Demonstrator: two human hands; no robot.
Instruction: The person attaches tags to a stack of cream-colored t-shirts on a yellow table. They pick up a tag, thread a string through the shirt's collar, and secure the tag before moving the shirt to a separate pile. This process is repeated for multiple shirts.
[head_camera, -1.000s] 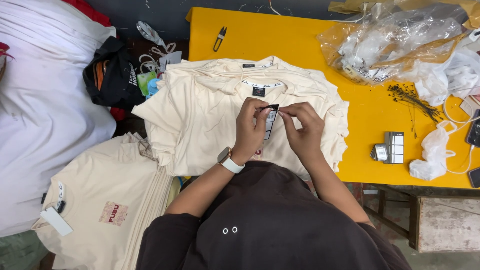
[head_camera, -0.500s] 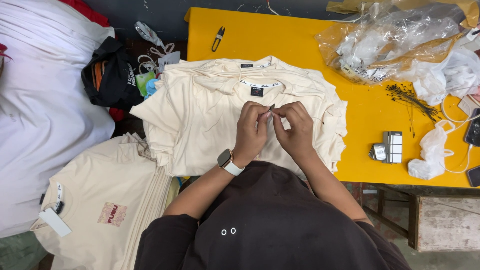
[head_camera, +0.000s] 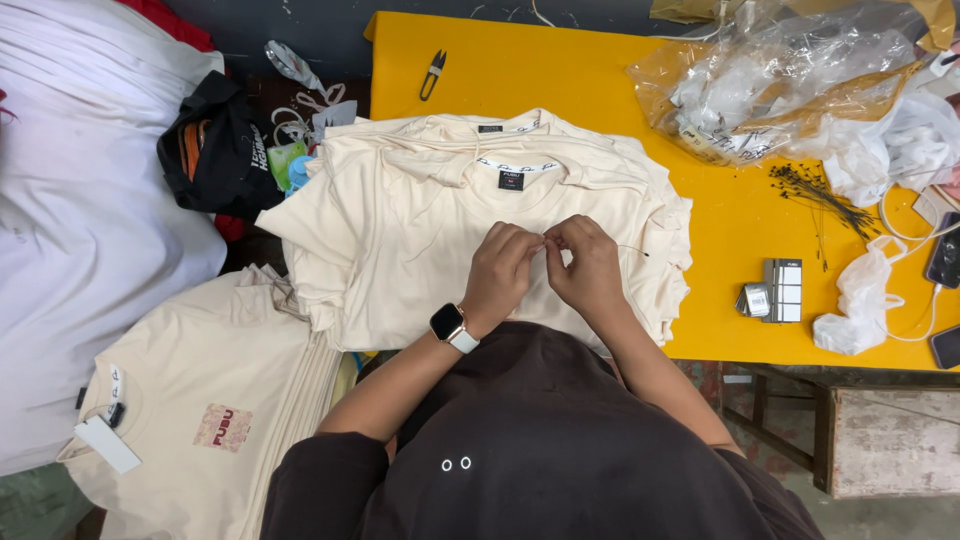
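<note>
A stack of cream T-shirts (head_camera: 420, 230) lies on the yellow table (head_camera: 560, 70), the top one face up with a black neck label (head_camera: 511, 180). My left hand (head_camera: 503, 268), with a smart watch (head_camera: 450, 325) on its wrist, and my right hand (head_camera: 588, 265) meet fingertip to fingertip over the shirt's chest. Both pinch a thin black thread (head_camera: 632, 250) whose end sticks out to the right of my right hand. Whatever else lies between the fingers is hidden.
Small snips (head_camera: 432, 75) lie at the table's far edge. Plastic bags (head_camera: 790, 90), a bundle of black tag pins (head_camera: 815, 195), small white boxes (head_camera: 780, 290) and phones (head_camera: 945, 255) sit to the right. A black bag (head_camera: 215, 150), white cloth (head_camera: 80, 230) and a second cream shirt pile (head_camera: 200, 400) are on the left.
A dark tag held upright between my hands a second ago is out of sight now. My hands have drawn together and sunk closer to the shirt, with the thread showing at the right.
</note>
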